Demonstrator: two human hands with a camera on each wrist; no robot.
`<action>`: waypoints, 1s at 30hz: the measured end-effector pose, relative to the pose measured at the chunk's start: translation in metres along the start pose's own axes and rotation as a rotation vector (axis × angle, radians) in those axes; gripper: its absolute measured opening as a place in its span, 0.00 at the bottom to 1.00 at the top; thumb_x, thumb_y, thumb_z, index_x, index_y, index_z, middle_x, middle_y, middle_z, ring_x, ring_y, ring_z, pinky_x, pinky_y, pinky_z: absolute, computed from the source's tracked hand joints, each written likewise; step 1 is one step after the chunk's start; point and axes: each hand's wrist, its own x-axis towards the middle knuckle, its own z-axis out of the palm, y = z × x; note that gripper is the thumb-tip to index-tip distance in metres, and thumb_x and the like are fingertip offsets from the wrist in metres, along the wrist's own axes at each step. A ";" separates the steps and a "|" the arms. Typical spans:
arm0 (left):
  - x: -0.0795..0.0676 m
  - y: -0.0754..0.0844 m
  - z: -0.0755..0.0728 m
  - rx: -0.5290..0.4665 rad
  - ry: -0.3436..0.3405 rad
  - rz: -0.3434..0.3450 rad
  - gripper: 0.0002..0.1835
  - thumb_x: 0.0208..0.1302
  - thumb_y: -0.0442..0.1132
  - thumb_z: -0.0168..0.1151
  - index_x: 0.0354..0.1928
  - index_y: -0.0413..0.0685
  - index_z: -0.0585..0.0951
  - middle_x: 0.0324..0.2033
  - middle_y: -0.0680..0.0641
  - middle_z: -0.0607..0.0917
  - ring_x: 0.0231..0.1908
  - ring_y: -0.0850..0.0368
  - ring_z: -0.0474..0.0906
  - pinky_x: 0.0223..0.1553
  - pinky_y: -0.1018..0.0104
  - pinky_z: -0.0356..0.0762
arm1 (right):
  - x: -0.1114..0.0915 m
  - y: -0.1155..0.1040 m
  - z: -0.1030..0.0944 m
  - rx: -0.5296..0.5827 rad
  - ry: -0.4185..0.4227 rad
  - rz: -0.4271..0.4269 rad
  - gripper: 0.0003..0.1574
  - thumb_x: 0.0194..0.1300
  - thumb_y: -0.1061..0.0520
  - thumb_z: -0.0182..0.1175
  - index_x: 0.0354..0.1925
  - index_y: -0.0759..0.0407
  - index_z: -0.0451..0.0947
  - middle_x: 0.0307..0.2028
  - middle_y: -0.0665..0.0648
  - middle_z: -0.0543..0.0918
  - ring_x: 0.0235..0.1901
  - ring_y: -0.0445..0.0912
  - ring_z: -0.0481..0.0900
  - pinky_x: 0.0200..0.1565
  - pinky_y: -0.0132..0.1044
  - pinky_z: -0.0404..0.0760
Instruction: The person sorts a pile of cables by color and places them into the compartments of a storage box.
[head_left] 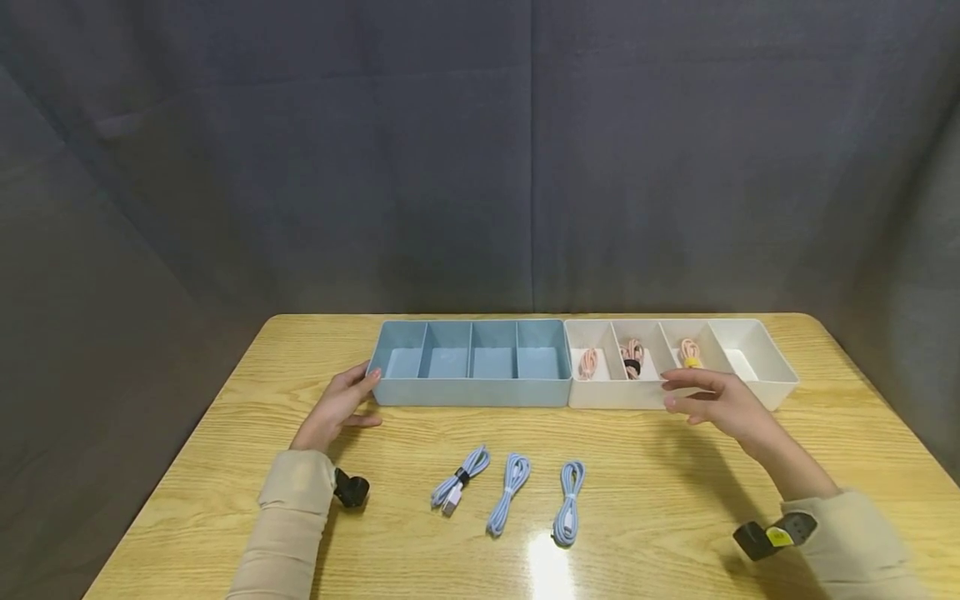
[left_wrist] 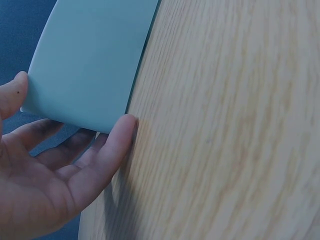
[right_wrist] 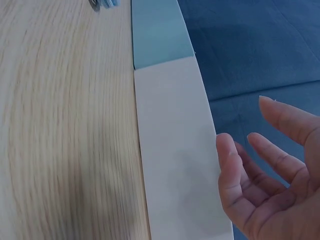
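Note:
My left hand [head_left: 339,408] is at the left end of a blue divided box [head_left: 472,393], thumb at the rim and fingers spread along the end wall. In the left wrist view, the fingertips [left_wrist: 127,125] are right at the box's lower edge. A white divided box [head_left: 618,395] stands end to end with the blue one. My right hand [head_left: 723,407], fingers loosely bent and holding nothing, hovers over its front wall. Coiled pink cables lie in three white compartments: one plain [head_left: 588,363], one with a black strap [head_left: 632,357], one with a yellow tie [head_left: 689,352].
Three coiled blue cables lie on the wooden table in front of the boxes: a black-strapped one [head_left: 461,479], a middle one [head_left: 510,493] and a right one [head_left: 568,502]. A dark curtain [head_left: 450,167] hangs behind the table's back edge.

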 end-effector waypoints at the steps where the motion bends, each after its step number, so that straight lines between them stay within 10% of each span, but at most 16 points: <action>1: 0.000 0.000 0.000 0.001 -0.002 0.002 0.32 0.71 0.47 0.44 0.70 0.43 0.49 0.66 0.37 0.55 0.63 0.39 0.55 0.39 0.54 0.81 | 0.001 0.000 0.001 -0.005 -0.003 -0.004 0.21 0.58 0.59 0.63 0.51 0.62 0.76 0.43 0.40 0.77 0.35 0.36 0.78 0.30 0.35 0.79; 14: 0.000 0.001 0.001 -0.009 0.001 -0.001 0.32 0.71 0.47 0.44 0.70 0.43 0.49 0.66 0.36 0.55 0.63 0.39 0.55 0.38 0.54 0.81 | 0.002 -0.007 0.019 -0.083 -0.033 -0.054 0.28 0.56 0.60 0.64 0.52 0.74 0.71 0.45 0.70 0.77 0.29 0.40 0.79 0.24 0.35 0.78; 30: 0.001 0.000 0.002 -0.011 0.004 -0.003 0.34 0.70 0.50 0.45 0.70 0.44 0.49 0.67 0.38 0.54 0.63 0.40 0.55 0.39 0.54 0.81 | 0.007 -0.004 0.037 -0.068 -0.123 -0.137 0.28 0.54 0.62 0.65 0.52 0.72 0.72 0.45 0.71 0.76 0.36 0.46 0.79 0.34 0.33 0.80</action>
